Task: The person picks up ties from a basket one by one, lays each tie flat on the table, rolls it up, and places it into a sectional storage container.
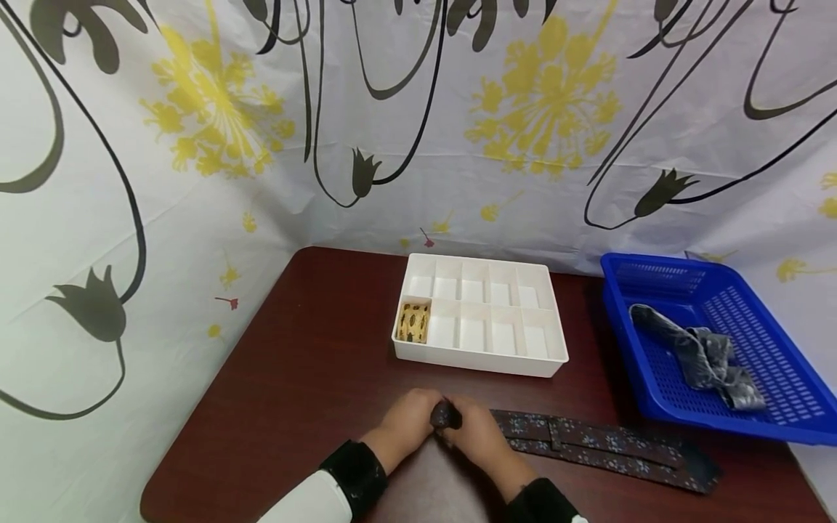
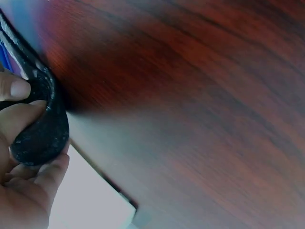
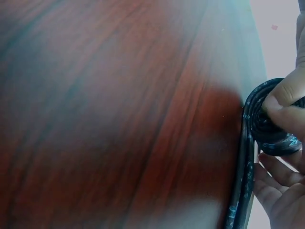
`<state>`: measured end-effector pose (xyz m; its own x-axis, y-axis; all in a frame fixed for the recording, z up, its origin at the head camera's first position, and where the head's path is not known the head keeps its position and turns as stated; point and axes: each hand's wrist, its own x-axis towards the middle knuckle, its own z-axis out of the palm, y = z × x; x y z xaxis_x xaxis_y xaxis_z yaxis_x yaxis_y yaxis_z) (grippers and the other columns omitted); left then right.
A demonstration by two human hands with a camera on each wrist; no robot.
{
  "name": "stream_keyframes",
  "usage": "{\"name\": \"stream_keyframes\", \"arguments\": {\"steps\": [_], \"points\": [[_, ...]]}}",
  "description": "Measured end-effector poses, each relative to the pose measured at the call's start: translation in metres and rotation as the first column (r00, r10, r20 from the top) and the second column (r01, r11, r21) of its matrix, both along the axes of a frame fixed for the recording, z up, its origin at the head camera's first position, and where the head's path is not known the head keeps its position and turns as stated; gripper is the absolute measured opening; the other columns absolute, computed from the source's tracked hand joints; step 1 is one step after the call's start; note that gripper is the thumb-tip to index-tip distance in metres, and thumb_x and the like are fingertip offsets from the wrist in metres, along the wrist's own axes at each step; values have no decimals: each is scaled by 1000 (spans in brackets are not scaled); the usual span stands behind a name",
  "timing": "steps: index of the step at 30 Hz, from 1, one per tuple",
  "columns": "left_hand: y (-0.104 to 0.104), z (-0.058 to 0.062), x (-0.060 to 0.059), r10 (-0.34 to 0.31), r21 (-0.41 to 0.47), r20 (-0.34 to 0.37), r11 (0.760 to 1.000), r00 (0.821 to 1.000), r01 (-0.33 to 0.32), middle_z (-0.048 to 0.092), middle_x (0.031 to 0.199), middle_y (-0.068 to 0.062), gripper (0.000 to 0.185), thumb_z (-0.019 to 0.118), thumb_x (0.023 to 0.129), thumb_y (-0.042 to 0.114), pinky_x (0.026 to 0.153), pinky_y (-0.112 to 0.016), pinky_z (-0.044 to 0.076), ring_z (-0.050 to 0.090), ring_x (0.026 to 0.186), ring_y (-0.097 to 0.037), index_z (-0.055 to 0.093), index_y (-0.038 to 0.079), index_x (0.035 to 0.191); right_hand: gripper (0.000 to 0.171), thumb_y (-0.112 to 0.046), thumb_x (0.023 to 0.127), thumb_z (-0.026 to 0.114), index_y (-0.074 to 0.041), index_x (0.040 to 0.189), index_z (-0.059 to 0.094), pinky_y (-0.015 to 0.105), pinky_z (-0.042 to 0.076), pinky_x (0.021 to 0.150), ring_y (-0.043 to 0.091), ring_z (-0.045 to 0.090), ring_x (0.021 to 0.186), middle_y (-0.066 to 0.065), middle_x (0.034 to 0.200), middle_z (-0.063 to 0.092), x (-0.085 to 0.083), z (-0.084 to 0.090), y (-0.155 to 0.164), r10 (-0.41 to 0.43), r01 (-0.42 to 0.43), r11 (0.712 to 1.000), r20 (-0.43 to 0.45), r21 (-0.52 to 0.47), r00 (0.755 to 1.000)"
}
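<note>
A dark brown necktie (image 1: 608, 444) with small pale-blue flowers lies stretched to the right across the table. Its left end is wound into a roll (image 1: 446, 415), seen as a spiral (image 3: 265, 112) in the right wrist view. My left hand (image 1: 407, 421) grips the roll from the left, its fingers curled about it. From the other side my right hand (image 1: 479, 434) holds the same roll, thumb pressed on the coil's side. Part of the roll is hidden behind the fingers.
Behind the hands stands a white divided box (image 1: 480, 361), with a yellow patterned roll (image 1: 413, 322) in its front-left compartment. A blue basket (image 1: 617, 341) at the right contains a grey shiny tie-like cloth (image 1: 702, 356). A patterned curtain hangs along the table's back and left.
</note>
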<state>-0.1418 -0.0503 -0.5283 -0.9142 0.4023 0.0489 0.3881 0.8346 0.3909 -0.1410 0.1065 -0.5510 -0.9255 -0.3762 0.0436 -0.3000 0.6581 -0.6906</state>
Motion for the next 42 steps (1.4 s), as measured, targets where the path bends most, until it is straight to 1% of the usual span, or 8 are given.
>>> {"name": "stream_keyframes", "arguments": {"steps": [8,12,17,26,30,35,38,42], "points": [[5,0,4,-4,-65,-53,998,999,1,65,87,1,17,72,77,3,76,-28,51,62,88,-16,63,13,87,52,-10,75,79,6,121,60,48,49,90,34,61,108,20,114,65,2,1,0,-24,24,1000,12,10,1000],[-1,-9,1,-20,97,21,995,1000,18,64,90,4,21,74,78,5,81,-27,49,59,89,-12,63,14,93,45,-7,76,78,4,116,63,44,52,86,30,63,104,16,110,68,1,-4,2,-36,36,999,26,-19,999],[-10,-20,-2,-17,311,139,950,990,-27,64,95,3,35,79,73,2,81,-28,48,57,89,-9,62,12,102,43,-7,76,77,5,115,64,41,53,80,28,64,98,17,109,68,-1,-7,6,-49,54,996,73,-67,996],[-14,-25,-3,-22,355,163,934,986,-38,67,97,3,33,80,73,3,84,-29,49,60,92,-9,66,11,102,43,-7,75,78,3,115,64,40,53,80,26,64,98,15,108,68,-1,-8,11,-25,40,993,130,-114,991],[-13,-21,-3,-43,287,132,958,990,3,67,95,6,26,78,76,5,83,-26,48,59,90,-6,68,13,99,45,-5,74,79,3,116,64,42,52,84,29,63,101,15,110,68,0,-7,12,-5,24,991,135,-135,991],[-4,-11,-2,-69,94,50,994,996,64,66,90,8,17,74,79,9,79,-23,48,60,89,-7,68,17,92,49,-3,73,78,4,118,62,43,50,83,30,61,103,16,113,65,2,-6,13,9,3,995,128,-96,992],[4,-4,0,-55,-36,10,998,998,55,68,91,6,13,71,82,10,80,-24,49,62,91,-10,69,18,92,53,-5,73,79,5,121,60,45,49,85,33,60,106,18,116,63,3,-2,12,7,-3,999,106,-37,994],[15,3,2,0,-188,7,982,1000,1,68,95,2,14,67,85,8,81,-27,51,63,95,-14,69,15,97,57,-11,74,80,7,123,57,50,48,89,36,59,110,20,118,62,4,5,8,-10,8,999,72,38,997]]}}
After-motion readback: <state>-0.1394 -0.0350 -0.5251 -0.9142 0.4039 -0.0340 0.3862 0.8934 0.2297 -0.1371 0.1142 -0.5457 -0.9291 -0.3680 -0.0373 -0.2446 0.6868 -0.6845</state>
